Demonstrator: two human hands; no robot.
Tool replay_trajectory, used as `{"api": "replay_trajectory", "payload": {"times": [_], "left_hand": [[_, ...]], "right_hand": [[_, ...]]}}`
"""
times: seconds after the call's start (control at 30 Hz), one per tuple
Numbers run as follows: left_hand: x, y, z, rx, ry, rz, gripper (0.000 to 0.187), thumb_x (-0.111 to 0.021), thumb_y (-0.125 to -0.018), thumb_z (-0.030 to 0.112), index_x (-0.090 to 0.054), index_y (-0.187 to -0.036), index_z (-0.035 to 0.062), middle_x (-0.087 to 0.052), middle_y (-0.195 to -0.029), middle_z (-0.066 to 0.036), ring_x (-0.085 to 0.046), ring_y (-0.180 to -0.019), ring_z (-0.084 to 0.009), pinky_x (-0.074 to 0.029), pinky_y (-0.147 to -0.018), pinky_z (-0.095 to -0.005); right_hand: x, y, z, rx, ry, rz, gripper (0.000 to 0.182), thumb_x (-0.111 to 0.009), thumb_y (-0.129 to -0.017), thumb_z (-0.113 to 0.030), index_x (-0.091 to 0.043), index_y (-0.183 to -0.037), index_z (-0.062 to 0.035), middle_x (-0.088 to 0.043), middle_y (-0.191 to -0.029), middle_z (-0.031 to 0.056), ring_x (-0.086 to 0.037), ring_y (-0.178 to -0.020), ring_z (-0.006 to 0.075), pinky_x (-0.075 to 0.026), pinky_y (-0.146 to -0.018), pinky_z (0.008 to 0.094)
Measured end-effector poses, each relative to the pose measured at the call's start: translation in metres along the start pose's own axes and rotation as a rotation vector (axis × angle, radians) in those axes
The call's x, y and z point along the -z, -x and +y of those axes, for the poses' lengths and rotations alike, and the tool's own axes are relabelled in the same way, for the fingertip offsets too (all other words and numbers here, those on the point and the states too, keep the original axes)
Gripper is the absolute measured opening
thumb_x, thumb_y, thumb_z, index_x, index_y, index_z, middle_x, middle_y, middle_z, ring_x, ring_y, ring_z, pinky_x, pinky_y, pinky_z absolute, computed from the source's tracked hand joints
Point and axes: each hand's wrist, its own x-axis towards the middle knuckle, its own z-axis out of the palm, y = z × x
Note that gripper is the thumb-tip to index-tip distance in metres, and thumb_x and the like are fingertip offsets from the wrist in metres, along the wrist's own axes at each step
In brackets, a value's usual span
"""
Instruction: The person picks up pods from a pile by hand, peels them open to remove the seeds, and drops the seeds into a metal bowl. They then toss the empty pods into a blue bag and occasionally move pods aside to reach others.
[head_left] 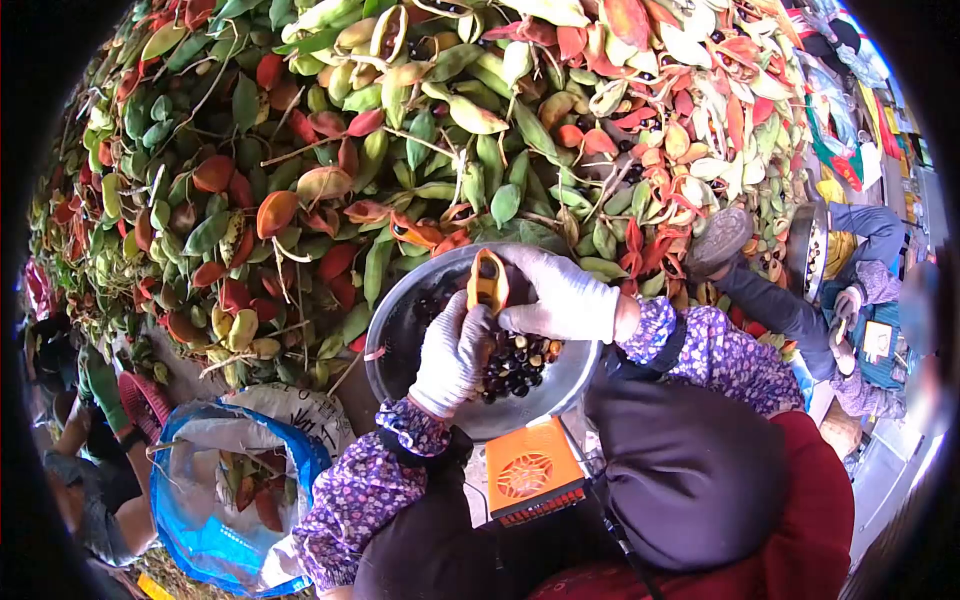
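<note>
I am observing both gloved hands working over a metal basin [388, 345]. The right grip [568, 298] is pinching an opened pod [487, 282] from the side, and the left grip [452, 352] is closing on its lower end. The pod is sitting between them, above the basin's interior, its hollow side facing up. Dark seeds [517, 372] are lying in the basin. An orange box [530, 468] is resting just beside the rim, and red and green pods [400, 150] are heaping beyond it.
</note>
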Motion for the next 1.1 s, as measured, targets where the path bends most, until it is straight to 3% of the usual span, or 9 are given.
{"api": "replay_trajectory", "payload": {"times": [0.07, 0.23, 0.33, 0.47, 0.6, 0.83, 0.9, 1.0, 1.1], "left_hand": [[0.002, 0.003, 0.002, 0.048, -0.087, -0.013, 0.030, -0.048, -0.099, 0.027, -0.057, -0.110, 0.0003, -0.057, -0.066, -0.004, -0.053, -0.057, -0.0135, -0.043, -0.054, -0.0289], [0.005, 0.009, 0.016, -0.024, -0.404, -0.088, 0.038, -0.043, -0.099, 0.034, -0.058, -0.098, -0.0005, -0.061, -0.070, -0.023, -0.060, -0.069, -0.0451, -0.045, -0.059, -0.0481], [0.010, 0.014, -0.001, 0.071, -0.326, -0.193, 0.043, -0.043, -0.099, 0.040, -0.059, -0.099, 0.0001, -0.058, -0.061, -0.016, -0.059, -0.055, -0.0321, -0.043, -0.052, -0.0409], [0.008, 0.011, -0.001, 0.172, -0.184, -0.190, 0.045, -0.047, -0.098, 0.041, -0.063, -0.096, -0.0008, -0.050, -0.053, -0.008, -0.051, -0.049, -0.0182, -0.040, -0.049, -0.0343], [0.008, 0.007, -0.003, 0.027, -0.442, -0.169, 0.043, -0.046, -0.099, 0.039, -0.064, -0.094, -0.0004, -0.051, -0.054, -0.008, -0.053, -0.050, -0.0173, -0.042, -0.050, -0.0333], [0.012, 0.012, 0.005, 0.309, -0.204, -0.273, 0.051, -0.052, -0.095, 0.046, -0.058, -0.105, -0.0036, -0.067, -0.078, -0.021, -0.066, -0.067, -0.0345, -0.049, -0.061, -0.0408], [0.009, 0.012, 0.004, 0.126, -0.364, -0.294, 0.064, -0.051, -0.092, 0.058, -0.058, -0.103, -0.0050, -0.064, -0.076, -0.012, -0.059, -0.066, -0.0194, -0.048, -0.063, -0.0372], [0.009, 0.008, 0.015, 0.240, -0.408, -0.347, 0.055, -0.059, -0.091, 0.049, -0.058, -0.104, -0.0052, -0.067, -0.077, -0.011, -0.062, -0.071, -0.0182, -0.049, -0.067, -0.0364], [0.012, 0.008, 0.009, 0.404, -0.299, -0.395, 0.047, -0.063, -0.091, 0.041, -0.060, -0.106, -0.0041, -0.068, -0.077, -0.008, -0.063, -0.073, -0.0156, -0.049, -0.066, -0.0341]], "right_hand": [[-0.001, 0.002, -0.002, -0.003, 0.152, 0.067, 0.058, -0.071, -0.076, -0.013, -0.046, -0.128, -0.0028, -0.063, -0.105, 0.0186, -0.061, -0.100, 0.0309, -0.047, -0.091, 0.0376], [-0.002, -0.004, 0.001, 0.128, 0.387, 0.011, 0.044, -0.071, -0.069, -0.016, -0.060, -0.110, -0.0028, -0.063, -0.103, 0.0198, -0.061, -0.099, 0.0317, -0.048, -0.088, 0.0405], [-0.001, -0.006, 0.015, -0.090, 0.382, -0.261, 0.048, -0.070, -0.069, -0.014, -0.059, -0.114, -0.0032, -0.062, -0.104, 0.0172, -0.060, -0.097, 0.0324, -0.048, -0.087, 0.0397], [-0.005, 0.006, 0.022, 0.091, 0.332, -0.196, 0.049, -0.069, -0.070, -0.014, -0.058, -0.116, -0.0027, -0.062, -0.103, 0.0176, -0.061, -0.094, 0.0329, -0.048, -0.083, 0.0406], [-0.002, 0.006, 0.011, -0.082, 0.430, -0.296, 0.049, -0.070, -0.073, -0.026, -0.058, -0.116, -0.0046, -0.062, -0.101, 0.0200, -0.062, -0.092, 0.0364, -0.049, -0.079, 0.0435], [-0.019, 0.012, -0.003, -0.023, 0.766, -0.317, 0.067, -0.074, -0.071, -0.034, -0.049, -0.128, -0.0082, -0.060, -0.103, 0.0227, -0.065, -0.086, 0.0378, -0.054, -0.069, 0.0477], [-0.019, 0.015, -0.004, -0.001, 0.825, -0.344, 0.069, -0.074, -0.071, -0.033, -0.048, -0.129, -0.0078, -0.059, -0.103, 0.0230, -0.065, -0.084, 0.0372, -0.054, -0.067, 0.0476], [-0.026, 0.024, 0.015, 0.308, 0.938, -0.159, 0.069, -0.072, -0.074, -0.034, -0.046, -0.130, -0.0040, -0.059, -0.093, 0.0220, -0.065, -0.078, 0.0349, -0.054, -0.062, 0.0445], [-0.029, 0.026, 0.017, 0.193, 0.891, -0.261, 0.064, -0.068, -0.079, -0.033, -0.045, -0.130, -0.0030, -0.060, -0.084, 0.0205, -0.065, -0.072, 0.0339, -0.053, -0.058, 0.0437]]}}
